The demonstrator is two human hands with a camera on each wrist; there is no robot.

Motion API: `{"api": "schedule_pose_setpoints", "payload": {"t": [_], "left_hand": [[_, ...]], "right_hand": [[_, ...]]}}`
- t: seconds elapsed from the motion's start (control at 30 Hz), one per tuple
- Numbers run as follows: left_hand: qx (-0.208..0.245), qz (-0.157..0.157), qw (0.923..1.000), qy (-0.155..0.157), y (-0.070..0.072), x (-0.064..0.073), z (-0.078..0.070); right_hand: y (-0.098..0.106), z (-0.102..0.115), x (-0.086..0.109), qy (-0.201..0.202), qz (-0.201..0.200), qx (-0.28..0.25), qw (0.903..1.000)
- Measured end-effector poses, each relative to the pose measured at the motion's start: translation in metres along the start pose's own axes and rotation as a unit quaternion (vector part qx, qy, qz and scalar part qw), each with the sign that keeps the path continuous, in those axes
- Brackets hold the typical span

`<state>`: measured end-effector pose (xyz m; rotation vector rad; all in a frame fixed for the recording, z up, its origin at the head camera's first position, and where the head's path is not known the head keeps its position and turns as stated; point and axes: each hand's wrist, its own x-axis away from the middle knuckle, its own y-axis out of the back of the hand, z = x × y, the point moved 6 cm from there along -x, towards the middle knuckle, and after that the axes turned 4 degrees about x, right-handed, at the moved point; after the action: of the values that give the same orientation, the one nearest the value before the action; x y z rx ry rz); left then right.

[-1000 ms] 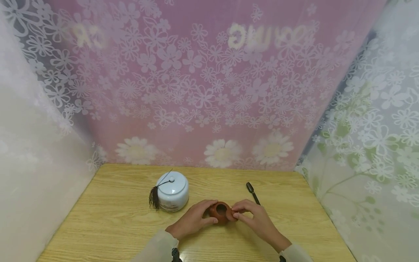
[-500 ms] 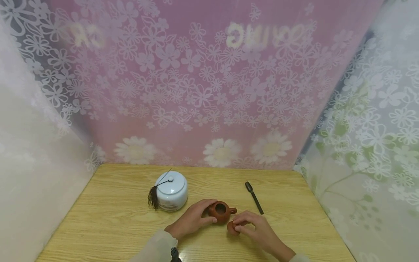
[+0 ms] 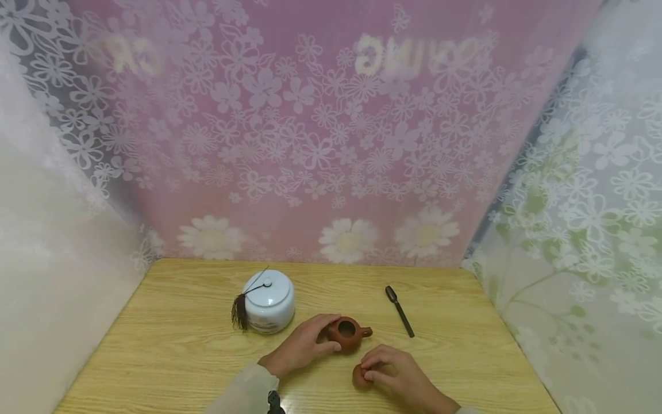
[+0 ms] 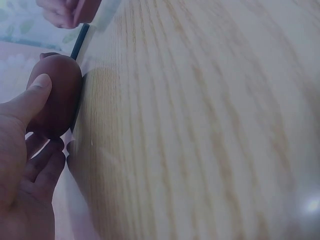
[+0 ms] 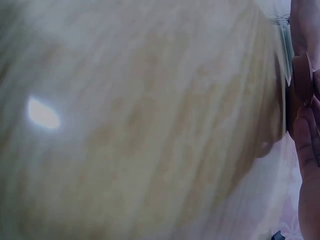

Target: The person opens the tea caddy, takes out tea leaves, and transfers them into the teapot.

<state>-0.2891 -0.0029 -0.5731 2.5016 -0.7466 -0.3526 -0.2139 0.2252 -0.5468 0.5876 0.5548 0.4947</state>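
Observation:
A small reddish-brown teapot [image 3: 350,345] stands on the table with its round opening uncovered and its handle pointing right. My left hand [image 3: 305,341] grips its left side, thumb in front and fingers behind; the left wrist view shows the thumb pressed on the teapot body [image 4: 62,95]. Nearer to me and to the right, my right hand [image 3: 397,375] pinches the matching teapot lid [image 3: 360,378] between thumb and fingers. In the right wrist view the lid [image 5: 302,77] appears edge-on in the fingers. Whether it touches the table I cannot tell.
Left of the teapot stands a pale lidded jar [image 3: 270,305] with a dark tassel [image 3: 239,312]. A slim black scoop [image 3: 399,310] lies behind the right hand. Floral curtains [image 3: 331,144] enclose the wooden table [image 3: 181,345] at the back and sides.
My right hand has carried the lid from beside the teapot's handle toward me and slightly left, away from the pot. The left hand keeps its grip on the teapot.

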Motion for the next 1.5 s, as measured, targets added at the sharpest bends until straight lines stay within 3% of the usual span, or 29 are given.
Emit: {"api": "schedule_pose_setpoints", "payload": {"t": [1.1,1.33,1.5], "left_hand": [[-0.008,-0.003,1.0,0.003,0.001,0.002,-0.002],[0.003,-0.005,0.9999,0.012,0.003,0.003,-0.002],[0.025,-0.013,0.9994,0.02,0.012,0.003,-0.009]], "right_hand": [[-0.007,-0.007,0.004,0.02,0.013,0.0,0.9997],[-0.004,-0.008,0.002,-0.013,0.003,0.038,0.9992],[0.007,-0.004,-0.009,-0.05,-0.013,0.047,0.9976]]}}
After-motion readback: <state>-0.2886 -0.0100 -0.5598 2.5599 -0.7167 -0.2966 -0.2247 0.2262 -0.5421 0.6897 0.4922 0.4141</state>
